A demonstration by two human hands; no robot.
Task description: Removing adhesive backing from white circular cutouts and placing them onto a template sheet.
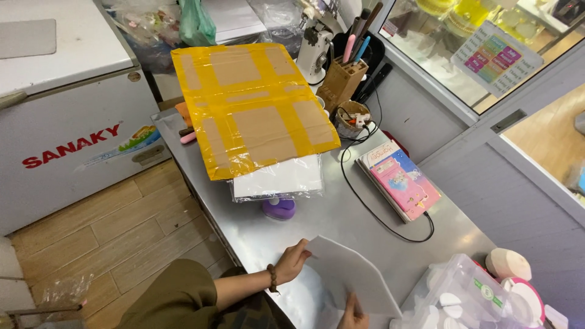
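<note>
White sheet lies tilted over the near edge of the metal table, held between both hands. The left hand pinches its left corner, thumb on top. The right hand pinches the near edge. It looks light, thin and a little stiff, so probably easy to crease; holding the edges seems safest.

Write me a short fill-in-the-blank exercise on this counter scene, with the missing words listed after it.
1. Both hands, the left hand and the right hand, hold a sheet of ____ paper.
2. The cardboard sheet is covered with strips of ____ tape.
3. The pink notebook lies on the metal counter beside a ____ cable.
4. The left wrist wears a beaded ____.

Missing words: white; yellow; black; bracelet
</note>
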